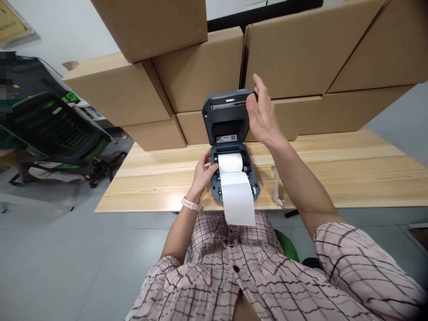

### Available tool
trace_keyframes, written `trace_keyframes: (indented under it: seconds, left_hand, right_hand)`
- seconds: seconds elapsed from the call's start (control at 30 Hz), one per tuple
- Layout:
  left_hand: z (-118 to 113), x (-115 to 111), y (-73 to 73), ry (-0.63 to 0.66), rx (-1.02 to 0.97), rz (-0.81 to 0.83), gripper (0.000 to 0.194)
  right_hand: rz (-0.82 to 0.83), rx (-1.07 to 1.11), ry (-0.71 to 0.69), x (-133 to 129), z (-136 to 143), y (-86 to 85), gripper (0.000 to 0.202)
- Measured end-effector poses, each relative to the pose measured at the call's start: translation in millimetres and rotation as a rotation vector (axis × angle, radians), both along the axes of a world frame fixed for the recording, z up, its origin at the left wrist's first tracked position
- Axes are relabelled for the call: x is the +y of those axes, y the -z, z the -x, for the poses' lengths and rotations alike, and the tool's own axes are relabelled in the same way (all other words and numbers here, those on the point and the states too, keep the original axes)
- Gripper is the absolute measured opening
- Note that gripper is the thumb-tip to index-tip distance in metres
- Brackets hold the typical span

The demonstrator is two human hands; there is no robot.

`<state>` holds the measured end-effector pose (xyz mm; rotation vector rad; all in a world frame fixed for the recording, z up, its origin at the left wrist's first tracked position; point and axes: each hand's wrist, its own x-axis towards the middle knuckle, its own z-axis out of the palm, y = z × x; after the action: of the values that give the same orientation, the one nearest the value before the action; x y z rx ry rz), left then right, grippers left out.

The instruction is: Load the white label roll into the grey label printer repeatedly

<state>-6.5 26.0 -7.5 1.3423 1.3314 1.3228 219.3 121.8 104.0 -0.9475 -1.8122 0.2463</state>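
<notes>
A dark grey label printer (216, 178) lies on the wooden table with its lid (229, 117) raised. Inside its base sits a white label roll (230, 162). From the roll a strip of white label paper (238, 200) runs over the front and hangs past the table edge. My left hand (202, 173) grips the left side of the printer's base, thumb on its upper rim. At the lid's upper right edge is my right hand (262, 113), thumb in front and fingers partly hidden around the edge.
Stacked cardboard boxes (284, 53) line the back of the wooden table (160, 183), close behind the raised lid. A curled white strip (277, 187) lies right of the printer. At left stand a black office chair (56, 125) and a partly visible person.
</notes>
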Motion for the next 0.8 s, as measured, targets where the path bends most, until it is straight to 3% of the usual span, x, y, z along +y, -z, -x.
trace_keyframes:
  seconds: [0.17, 0.27, 0.37, 0.47, 0.5, 0.57, 0.63, 0.73, 0.8]
  left_hand:
    - [-1, -10, -1.7, 0.007, 0.091, 0.043, 0.080]
    - [-1, -13, -6.2, -0.022, 0.167, 0.082, 0.075]
    - [-2, -14, -7.2, -0.011, 0.216, 0.092, 0.074]
    - [-3, -15, -5.0, -0.031, 0.211, 0.105, 0.075]
    - [-4, -15, -4.3, -0.039, 0.207, 0.108, 0.074]
    - [-3, -15, -3.4, -0.044, 0.213, 0.110, 0.072]
    - [-2, -13, -3.7, -0.036, 0.228, 0.110, 0.071]
    - [-2, -10, -4.8, -0.012, 0.248, 0.105, 0.073]
    - [-1, -8, -5.2, 0.004, 0.259, 0.097, 0.072]
  right_hand:
    - [0.089, -0.016, 0.006, 72, 2, 0.0, 0.094]
    - [0.129, -0.042, -0.032, 92, 0, -1.9, 0.093]
    - [0.027, -0.018, -0.024, 66, -2, -4.8, 0.088]
    - [-0.138, -0.032, 0.023, 5, -2, 2.7, 0.074]
    - [-0.143, -0.085, -0.023, -14, -2, 8.4, 0.067]
    - [-0.024, -0.296, -0.188, -40, 0, 22.3, 0.058]
    - [0.182, -0.596, -0.315, -46, 5, 34.3, 0.057]
    - [0.414, -0.989, -0.343, -34, 19, 39.5, 0.067]
    - [0.485, -1.124, -0.342, -23, 31, 36.1, 0.075]
